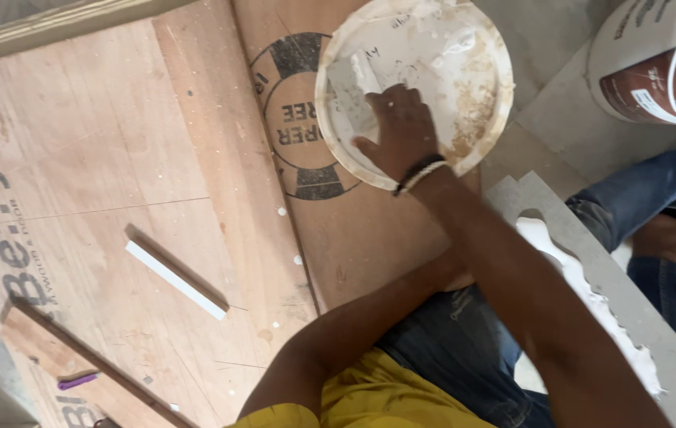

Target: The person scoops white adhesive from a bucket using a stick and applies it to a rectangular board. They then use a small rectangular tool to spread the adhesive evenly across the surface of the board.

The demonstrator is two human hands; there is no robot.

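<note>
Left hand out of sight: only the left forearm shows, running from the yellow shirt (pixel 369 396) down behind the raised right arm toward the denim-covered knee (pixel 457 341), so grip of that hand cannot be told. Right hand (pixel 401 131) seen from the back, fingers curled down onto a white scraper blade (pixel 351 91) inside the round shallow pan (pixel 480 47), thumb spread to the left near the pan's lower rim; fingertips hidden under the knuckles, so how tightly closed is hard to judge, though clearly pressing on or gripping the blade. Blade smeared with white paste, its handle not visible. Pan lying on the plywood sheet (pixel 116 143), upper edge cut off by the frame, inside caked with white and tan residue. One dark-and-pale band on the right wrist (pixel 419 174). One bucket (pixel 655 63) at top right, mostly cropped, only its side and wire handle showing. One grey cut-out panel (pixel 631 293) with a scalloped edge at right, running out of view at the bottom. One white strip (pixel 175 279) lying loose on the plywood, well apart from the hand. One wooden batten (pixel 84 357) at lower left, partly cropped, with one small purple object (pixel 76 381) beside it, too small to identify. One bare foot (pixel 671 238) near the right edge, partly hidden by a jeans leg.
</note>
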